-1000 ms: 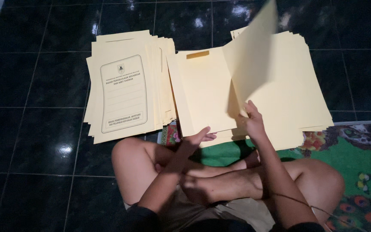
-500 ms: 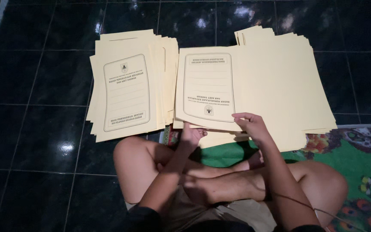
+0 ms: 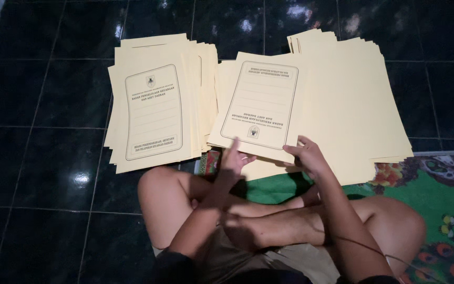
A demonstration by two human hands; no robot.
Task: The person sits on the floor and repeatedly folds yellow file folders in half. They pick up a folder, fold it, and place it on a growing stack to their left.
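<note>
Cream card folders lie in two stacks on the dark, glossy tiled floor (image 3: 38, 173), in front of a person seated cross-legged.

1. Left stack (image 3: 156, 108): fanned slightly at the edges, top cover printed side up with a rounded frame, an emblem and ruled lines. Matte, stiff card; corners square. No hand touches it.

2. Change since one second ago: the folder then held open, with its flap raised, now lies closed and flat. This closed folder (image 3: 261, 105) rests on the near left part of the right stack, printed cover up but turned the opposite way to the left stack's cover. Judged from this, one folder has been folded shut and still sits at the working position.

3. Left hand (image 3: 233, 160): fingers extended, tips at the closed folder's near edge; whether it pinches the card cannot be told in the dim light.

4. Right hand (image 3: 308, 156): fingers curled over the same near edge, apparently gripping it. The hands are slightly apart.

5. Right stack (image 3: 363, 105): plain cream, wider, loosely squared.

6. Green patterned mat (image 3: 437, 210): soft textile, under the right knee.
</note>
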